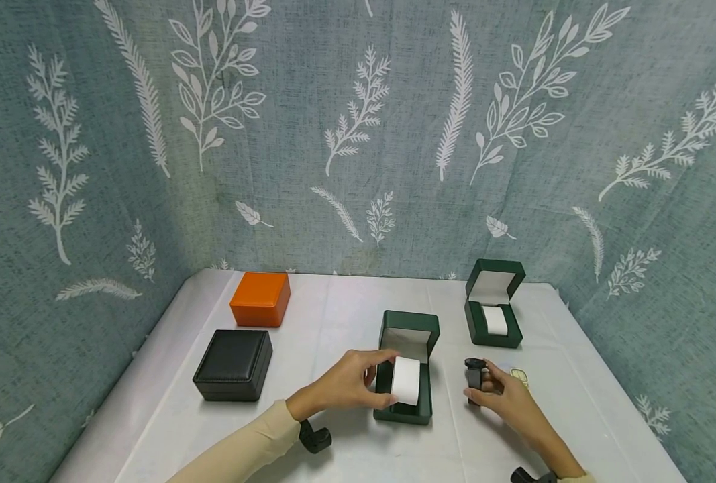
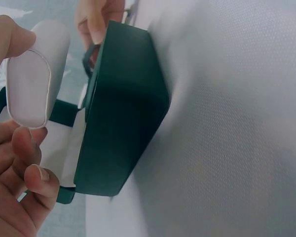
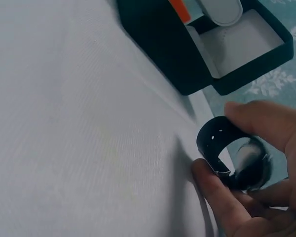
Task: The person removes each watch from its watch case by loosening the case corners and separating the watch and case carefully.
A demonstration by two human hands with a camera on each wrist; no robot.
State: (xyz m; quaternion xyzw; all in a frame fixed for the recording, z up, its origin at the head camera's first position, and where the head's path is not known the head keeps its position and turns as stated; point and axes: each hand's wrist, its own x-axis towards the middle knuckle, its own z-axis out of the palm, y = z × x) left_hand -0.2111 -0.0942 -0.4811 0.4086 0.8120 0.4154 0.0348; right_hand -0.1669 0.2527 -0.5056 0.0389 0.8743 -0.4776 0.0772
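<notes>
My left hand (image 1: 354,381) pinches a white watch cushion (image 1: 406,380) between thumb and fingers. In the left wrist view the cushion (image 2: 34,74) is raised out of the open green watch box (image 2: 123,108). That same box (image 1: 402,413) stands in the middle of the table with its lid up. To its right, my right hand (image 1: 508,396) grips a black wristwatch (image 1: 475,379). The right wrist view shows the watch (image 3: 222,136) with its strap curved into a loop, thumb on one side and fingers on the other.
A second open green box (image 1: 495,335) with a white cushion (image 1: 494,320) stands at the back right. Behind my right hand lies a gold-coloured watch (image 1: 519,376). On the left are a closed orange box (image 1: 261,300) and a closed black box (image 1: 233,365).
</notes>
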